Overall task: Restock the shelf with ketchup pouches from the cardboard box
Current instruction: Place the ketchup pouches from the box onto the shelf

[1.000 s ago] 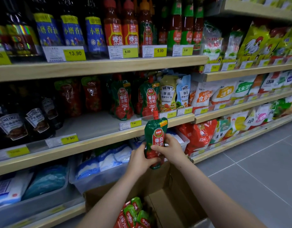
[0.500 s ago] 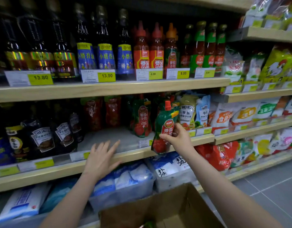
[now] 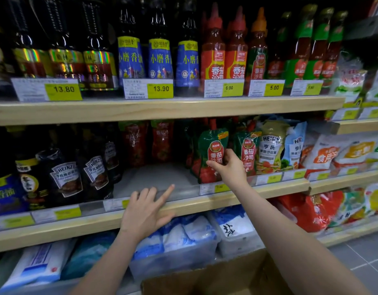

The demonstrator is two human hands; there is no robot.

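My right hand [image 3: 228, 166] grips a green ketchup pouch [image 3: 211, 154] with a red cap, standing upright on the middle shelf [image 3: 183, 206] beside another pouch of the same kind [image 3: 247, 154]. More pouches stand behind it in the dark. My left hand [image 3: 146, 211] rests on the shelf's front edge with fingers spread, holding nothing. The cardboard box [image 3: 215, 277] shows only its top rim at the bottom of the view; its contents are hidden.
A bare grey patch of shelf [image 3: 158, 177] lies left of the held pouch. Dark Heinz sauce pouches [image 3: 66, 173] stand further left, Heinz salad dressing pouches [image 3: 271, 152] to the right. Bottles [image 3: 160, 58] fill the shelf above, clear bins of white bags [image 3: 183, 241] sit below.
My right hand has carried the pouch up from the box and back onto the shelf among the others. My left hand let go of it and moved onto the shelf edge.
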